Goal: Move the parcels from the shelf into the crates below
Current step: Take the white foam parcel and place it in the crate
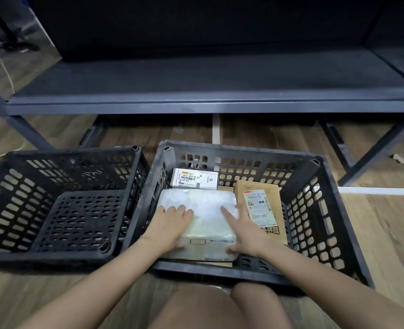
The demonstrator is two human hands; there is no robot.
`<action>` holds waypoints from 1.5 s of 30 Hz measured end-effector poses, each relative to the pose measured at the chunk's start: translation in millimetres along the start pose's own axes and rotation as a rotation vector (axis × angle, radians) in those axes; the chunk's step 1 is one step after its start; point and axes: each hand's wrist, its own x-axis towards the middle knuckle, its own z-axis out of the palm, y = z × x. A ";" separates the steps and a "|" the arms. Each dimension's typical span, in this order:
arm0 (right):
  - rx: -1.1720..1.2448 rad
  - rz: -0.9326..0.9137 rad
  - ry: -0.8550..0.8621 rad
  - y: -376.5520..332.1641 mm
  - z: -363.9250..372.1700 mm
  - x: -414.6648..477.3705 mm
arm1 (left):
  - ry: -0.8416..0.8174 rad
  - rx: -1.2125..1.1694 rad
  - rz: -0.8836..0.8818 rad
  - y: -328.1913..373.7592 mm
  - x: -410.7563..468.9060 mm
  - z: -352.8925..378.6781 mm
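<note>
Where it lies in the crate [243,151], the parcel [203,206] looks white, bubble-wrapped.

Parcels [196,200] crowd right crate [315,210]; left crate [18,198] open-topped

2 crates [11,186] [315,210]; 3 pkgs [195,179] [203,210] [260,205] (1 wht, 1 bubble-wrap, 1 brn); 1 shelf [196,89]; 2 hands [170,224] [246,231].
</note>
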 end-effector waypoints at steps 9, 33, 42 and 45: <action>-0.111 -0.081 -0.032 8.2 3.9 -3.6 | -0.015 0.041 0.001 -7.7 7.6 15.8; -0.336 -0.193 -0.072 -29.9 18.3 52.0 | -0.428 -0.279 0.038 -43.6 14.6 34.2; -0.313 -0.219 -0.070 -31.1 -0.4 47.5 | -0.506 -0.370 -0.051 -41.7 17.5 15.3; -0.346 -0.194 -0.012 -27.9 1.6 50.3 | -0.446 -0.343 -0.079 -34.1 24.1 15.4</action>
